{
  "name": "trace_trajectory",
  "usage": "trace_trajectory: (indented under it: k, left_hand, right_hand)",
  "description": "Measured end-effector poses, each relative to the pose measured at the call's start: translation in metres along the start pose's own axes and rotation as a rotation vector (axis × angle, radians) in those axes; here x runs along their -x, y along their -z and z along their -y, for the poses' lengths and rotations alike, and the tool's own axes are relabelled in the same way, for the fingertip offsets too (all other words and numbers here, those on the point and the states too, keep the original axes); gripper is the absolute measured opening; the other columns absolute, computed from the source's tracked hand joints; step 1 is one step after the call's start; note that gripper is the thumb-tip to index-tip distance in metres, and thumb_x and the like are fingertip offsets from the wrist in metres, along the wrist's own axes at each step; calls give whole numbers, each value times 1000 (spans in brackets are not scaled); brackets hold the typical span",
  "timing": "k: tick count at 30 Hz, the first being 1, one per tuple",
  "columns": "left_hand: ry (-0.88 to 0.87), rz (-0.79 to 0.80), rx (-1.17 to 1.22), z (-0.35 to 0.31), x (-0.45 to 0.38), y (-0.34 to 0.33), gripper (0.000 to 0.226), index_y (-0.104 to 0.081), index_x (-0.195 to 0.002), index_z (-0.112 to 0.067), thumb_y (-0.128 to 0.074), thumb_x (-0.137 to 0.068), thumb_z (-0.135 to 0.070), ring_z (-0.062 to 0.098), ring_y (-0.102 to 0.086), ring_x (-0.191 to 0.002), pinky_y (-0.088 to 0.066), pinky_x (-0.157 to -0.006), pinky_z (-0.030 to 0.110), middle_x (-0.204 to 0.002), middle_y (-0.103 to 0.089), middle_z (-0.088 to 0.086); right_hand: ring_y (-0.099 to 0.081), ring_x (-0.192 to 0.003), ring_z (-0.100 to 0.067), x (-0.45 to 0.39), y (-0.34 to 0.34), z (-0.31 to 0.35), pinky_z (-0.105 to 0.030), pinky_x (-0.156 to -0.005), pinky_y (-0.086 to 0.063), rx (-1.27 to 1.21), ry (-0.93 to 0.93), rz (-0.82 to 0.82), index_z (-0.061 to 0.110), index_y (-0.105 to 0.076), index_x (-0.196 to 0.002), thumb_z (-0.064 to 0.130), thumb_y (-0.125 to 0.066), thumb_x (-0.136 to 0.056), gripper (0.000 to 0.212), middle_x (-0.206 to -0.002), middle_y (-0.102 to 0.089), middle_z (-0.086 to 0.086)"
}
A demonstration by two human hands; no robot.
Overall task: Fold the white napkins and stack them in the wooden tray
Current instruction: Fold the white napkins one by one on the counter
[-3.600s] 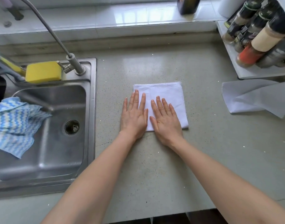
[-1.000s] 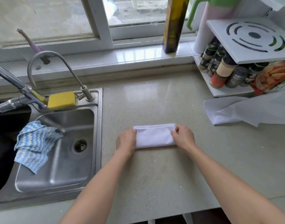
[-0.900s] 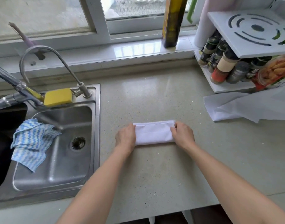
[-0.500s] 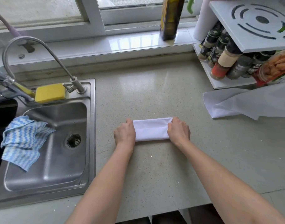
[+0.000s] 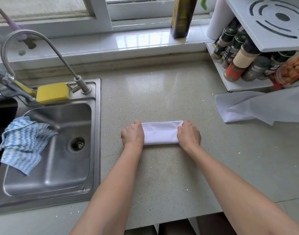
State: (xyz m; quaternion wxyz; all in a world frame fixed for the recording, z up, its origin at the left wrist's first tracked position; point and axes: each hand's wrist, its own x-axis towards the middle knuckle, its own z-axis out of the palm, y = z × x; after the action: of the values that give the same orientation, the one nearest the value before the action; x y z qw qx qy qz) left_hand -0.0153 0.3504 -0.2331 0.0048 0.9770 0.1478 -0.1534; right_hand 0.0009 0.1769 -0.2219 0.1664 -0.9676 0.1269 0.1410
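A white napkin (image 5: 159, 133), folded into a narrow band, lies on the speckled counter (image 5: 162, 92) in the middle of the view. My left hand (image 5: 132, 134) grips its left end with curled fingers, and my right hand (image 5: 189, 134) grips its right end the same way. The band's upper layer looks doubled over, with a crease along its length. More white napkins (image 5: 257, 107) lie loose and unfolded at the right, under the edge of the spice rack. No wooden tray is in view.
A steel sink (image 5: 48, 146) with a tap, a yellow sponge (image 5: 52, 92) and a blue zigzag cloth (image 5: 23, 143) fills the left. A white spice rack (image 5: 257, 53) with several jars stands at the back right. A dark oil bottle (image 5: 182, 17) is on the windowsill.
The napkin went from a flat square under my open palms to a narrow band gripped at both ends. Over the last second my hands have stayed on its ends; only the camera shifted.
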Motion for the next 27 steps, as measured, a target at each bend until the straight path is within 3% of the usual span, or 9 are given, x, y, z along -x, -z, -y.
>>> trace_trajectory:
  k: [5,8,10,12,19,21,23,24,27]
  left_hand:
    - [-12,-12,-27,-2,2,0,25,-50,-109,-11,-34,-94,0,28,-68,-92,-51,-70,32,-104,-69,10]
    - [-6,-3,-24,-3,2,-1,25,-50,-109,-11,-34,-94,0,28,-68,-90,-50,-67,32,-103,-69,10]
    - [-5,-5,-10,-4,2,1,25,-50,-110,-11,-33,-94,0,28,-67,-92,-50,-67,32,-104,-68,10]
    - [-5,-1,-5,-3,3,1,25,-49,-111,-11,-33,-95,-1,29,-67,-95,-50,-69,32,-106,-68,10]
    - [49,19,116,2,3,8,23,-51,-114,-12,-33,-99,-9,31,-63,-97,-42,-68,33,-109,-66,11]
    - [22,-178,185,12,8,7,23,-51,-118,-14,-36,-101,-19,29,-57,-103,-41,-72,35,-113,-61,10]
    - [-154,-412,280,15,15,1,32,-51,-128,-11,-45,-98,-16,32,-49,-120,-41,-94,41,-130,-54,14]
    - [-277,-439,315,13,19,-4,39,-48,-136,-8,-47,-97,-13,33,-40,-133,-33,-107,45,-141,-47,15]
    - [-463,-163,191,3,25,-23,54,-8,-153,-16,-25,-104,-30,21,9,-147,8,-119,39,-161,-1,3]
  right_hand:
    - [-58,-97,-32,8,-1,4,-34,-67,-37,30,29,-87,5,-44,-119,17,-40,-100,23,-110,-62,-16]
    - [-40,-123,-29,15,-6,4,-36,-95,-34,200,214,-204,10,-33,-137,14,-40,-99,38,-137,-43,-14]
    - [-13,-144,-25,20,-14,7,-35,-115,-8,218,376,-147,15,-18,-150,18,-32,-102,50,-157,-16,-10]
    - [9,-148,-19,25,-26,12,-31,-115,14,224,522,-32,20,-3,-153,25,-24,-104,54,-161,5,-2]
    - [20,-145,-12,24,-50,7,-31,-114,20,247,569,47,26,13,-150,38,-15,-103,56,-159,18,4]
    - [23,-143,-11,23,-51,7,-31,-114,22,237,568,41,26,16,-149,38,-14,-103,56,-158,19,5]
    - [23,-143,-11,23,-52,7,-31,-114,22,239,568,37,27,17,-148,39,-13,-103,56,-158,20,5]
    - [23,-144,-12,23,-52,7,-31,-114,21,247,569,35,27,17,-148,39,-13,-103,56,-158,20,4]
    - [26,-141,-11,23,-52,6,-31,-113,22,258,566,28,26,16,-149,41,-12,-103,56,-156,24,5]
